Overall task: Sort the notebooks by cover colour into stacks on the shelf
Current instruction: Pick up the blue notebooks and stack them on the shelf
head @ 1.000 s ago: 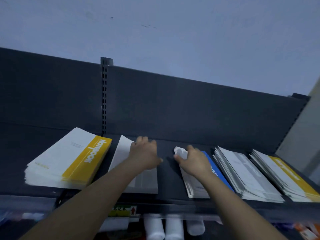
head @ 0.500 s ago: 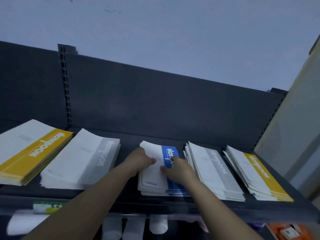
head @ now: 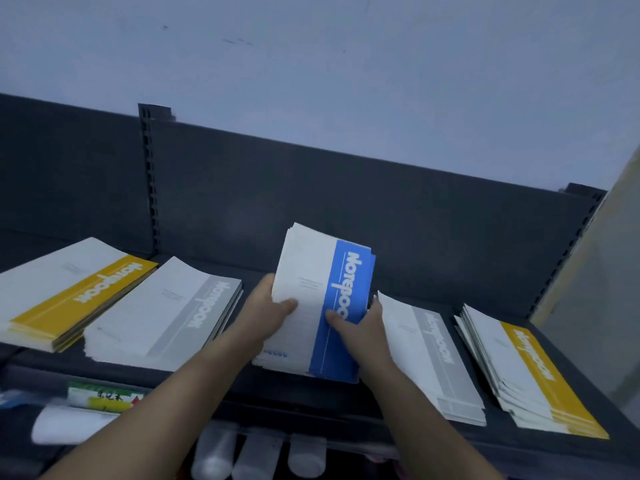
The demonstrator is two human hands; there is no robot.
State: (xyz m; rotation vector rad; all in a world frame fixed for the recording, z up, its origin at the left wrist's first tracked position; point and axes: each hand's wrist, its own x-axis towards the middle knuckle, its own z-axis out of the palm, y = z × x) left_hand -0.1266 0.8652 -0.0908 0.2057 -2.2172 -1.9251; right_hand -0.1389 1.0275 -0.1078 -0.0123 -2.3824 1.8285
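Gripping the blue stack by both long edges, left hand and right hand tilted it off the shelf; thin, floppy, slippery covers looked ready to fan.

Both hands (left, right) closed in grip

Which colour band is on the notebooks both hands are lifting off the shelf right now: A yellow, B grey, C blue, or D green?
C: the left hand and right hand grip the white notebooks with a blue band, their far end tilted up off the dark shelf.
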